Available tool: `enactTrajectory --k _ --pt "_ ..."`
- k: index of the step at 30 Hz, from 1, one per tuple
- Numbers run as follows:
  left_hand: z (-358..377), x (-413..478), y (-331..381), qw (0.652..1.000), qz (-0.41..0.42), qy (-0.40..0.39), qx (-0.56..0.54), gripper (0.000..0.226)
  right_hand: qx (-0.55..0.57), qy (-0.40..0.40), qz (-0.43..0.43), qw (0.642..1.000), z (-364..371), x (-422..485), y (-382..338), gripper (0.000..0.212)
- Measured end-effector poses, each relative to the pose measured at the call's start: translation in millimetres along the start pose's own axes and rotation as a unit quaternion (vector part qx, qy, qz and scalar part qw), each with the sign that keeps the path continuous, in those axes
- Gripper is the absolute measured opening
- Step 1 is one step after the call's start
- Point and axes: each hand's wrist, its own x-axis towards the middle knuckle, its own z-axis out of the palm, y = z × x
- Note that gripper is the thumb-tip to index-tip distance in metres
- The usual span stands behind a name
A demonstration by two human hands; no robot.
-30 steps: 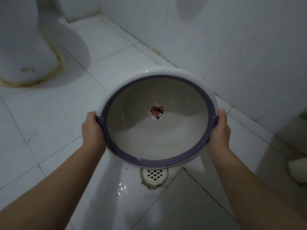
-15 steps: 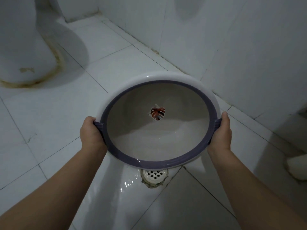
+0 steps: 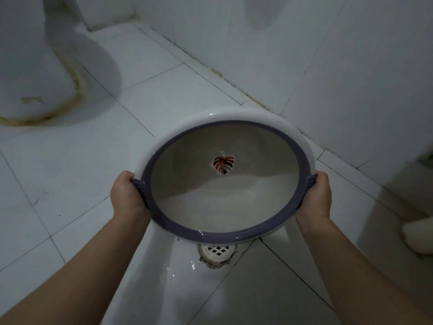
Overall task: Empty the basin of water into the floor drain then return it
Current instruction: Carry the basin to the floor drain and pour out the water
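I grip the basin (image 3: 225,207) by its two side handles—left hand (image 3: 127,195) and right hand (image 3: 316,198) both clenched there—tipping its near rim low over the floor drain (image 3: 216,250) so water runs straight in.
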Motion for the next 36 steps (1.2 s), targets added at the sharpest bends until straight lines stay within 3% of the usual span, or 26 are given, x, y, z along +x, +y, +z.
enactTrajectory --k 5,8,12,17,20,36 --pt "-3.9 1.6 0.3 1.0 -0.013 0.001 0.013 0.05 0.023 -0.002 -0.012 1.0 0.6 -2.2 -0.6 0.033" --pt "-5.3 -0.2 0.1 1.0 -0.016 0.0 0.009 0.051 0.039 -0.006 -0.004 0.999 -0.1 -2.9 -1.2 0.047" --pt "-7.1 -3.6 0.7 1.0 0.019 -0.019 0.012 0.027 0.046 -0.002 0.009 0.999 1.3 -3.7 -1.4 0.058" --pt "-7.1 -8.6 1.7 0.998 0.064 -0.026 0.011 0.054 0.044 -0.013 0.005 0.999 1.9 -2.7 -2.8 0.055" --pt "-5.9 -11.4 0.1 0.994 0.099 -0.025 0.025 0.058 0.048 -0.022 0.004 0.999 -0.1 -1.8 -4.9 0.046" --pt "-16.9 -2.9 -7.1 0.993 0.118 -0.015 -0.015 0.043 0.042 -0.006 -0.061 0.997 -3.2 -21.3 -16.1 0.062"
